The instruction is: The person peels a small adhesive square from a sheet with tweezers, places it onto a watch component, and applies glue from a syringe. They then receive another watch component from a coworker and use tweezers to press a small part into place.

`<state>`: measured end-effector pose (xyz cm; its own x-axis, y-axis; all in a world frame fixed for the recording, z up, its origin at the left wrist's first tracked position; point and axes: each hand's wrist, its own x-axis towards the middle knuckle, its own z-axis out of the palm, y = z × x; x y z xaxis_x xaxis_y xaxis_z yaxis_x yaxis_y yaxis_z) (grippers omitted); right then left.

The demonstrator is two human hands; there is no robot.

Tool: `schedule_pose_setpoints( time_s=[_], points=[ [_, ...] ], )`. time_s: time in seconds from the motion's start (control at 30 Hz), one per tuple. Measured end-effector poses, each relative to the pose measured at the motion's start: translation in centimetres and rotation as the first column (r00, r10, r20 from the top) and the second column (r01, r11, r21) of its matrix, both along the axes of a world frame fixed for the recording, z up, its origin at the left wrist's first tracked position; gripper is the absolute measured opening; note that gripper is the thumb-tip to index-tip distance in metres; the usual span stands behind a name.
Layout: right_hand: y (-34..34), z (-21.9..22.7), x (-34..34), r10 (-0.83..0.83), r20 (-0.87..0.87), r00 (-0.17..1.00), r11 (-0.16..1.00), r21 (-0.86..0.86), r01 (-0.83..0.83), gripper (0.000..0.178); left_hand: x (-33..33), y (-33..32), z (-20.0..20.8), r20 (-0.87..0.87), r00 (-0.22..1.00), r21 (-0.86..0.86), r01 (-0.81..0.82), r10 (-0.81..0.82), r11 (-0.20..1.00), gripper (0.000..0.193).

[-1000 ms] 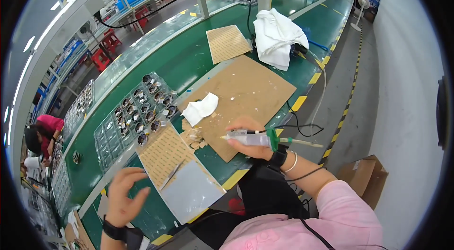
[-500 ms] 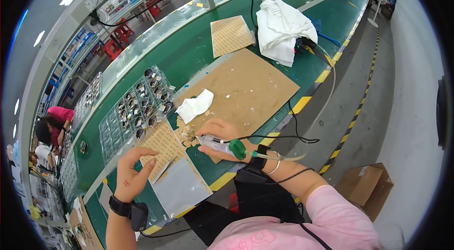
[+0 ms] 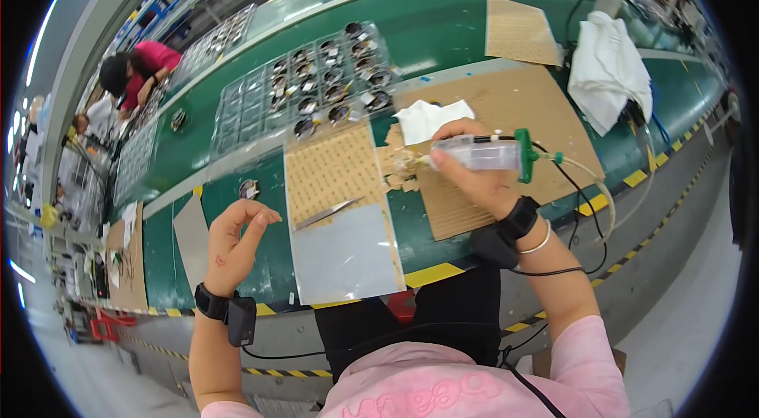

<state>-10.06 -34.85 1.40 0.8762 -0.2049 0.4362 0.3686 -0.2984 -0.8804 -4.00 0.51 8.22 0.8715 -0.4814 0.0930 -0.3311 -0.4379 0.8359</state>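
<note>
In my right hand (image 3: 478, 182) is a clear dispensing syringe (image 3: 496, 155) with a green cap and a pale air hose (image 3: 593, 173). The fingers wrap its barrel, and its tip points left over torn, glue-marked paper scraps (image 3: 402, 161). My left hand (image 3: 231, 248) hovers over the green bench with loosely bent fingers and nothing visible in them. Just beyond its fingertips lies a small round part (image 3: 249, 189). Metal tweezers (image 3: 326, 214) rest between the hands on a patterned tan sheet (image 3: 328, 169), beside a grey-white sheet (image 3: 348, 260).
Beyond lies a clear blister tray (image 3: 241, 113) partly filled with round parts. A white cloth (image 3: 431, 121) sits on brown cardboard (image 3: 530, 113); a larger white cloth bundle (image 3: 607, 66) is at the right. A co-worker (image 3: 142, 74) sits at far left. Cables trail from both wrists.
The view has swung, so the bench sits more level and things appear shifted. My left hand now lies near a round part, its thumb closer to the fingers. My right hand still grips the syringe.
</note>
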Motion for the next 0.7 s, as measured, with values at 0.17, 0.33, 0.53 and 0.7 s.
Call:
schedule_pose_setpoints(
  time_s=[0.17,0.33,0.53,0.7],
  points=[
    [0.1,-1.4,0.7,0.011,-0.072,0.997,0.999,-0.031,-0.013,0.020,-1.4,3.3,-2.3,-0.087,0.983,-0.036,-0.163,0.160,0.986,0.011],
    [0.4,-0.2,0.2,-0.028,-0.084,0.996,0.982,-0.189,0.012,0.021,0.3,-0.5,-3.4,0.119,0.992,0.058,-0.055,0.048,0.997,0.012],
    [0.0,-0.6,-0.1,-0.042,-0.093,0.995,0.999,-0.021,0.040,0.023,4.8,-6.9,-5.2,0.346,0.922,0.204,0.104,-0.171,0.973,0.018],
    [0.0,-0.7,0.0,-0.095,-0.027,0.995,0.994,-0.059,0.094,0.022,6.0,-8.1,-7.0,0.378,0.897,0.313,0.111,-0.231,0.943,0.016]
  ],
)
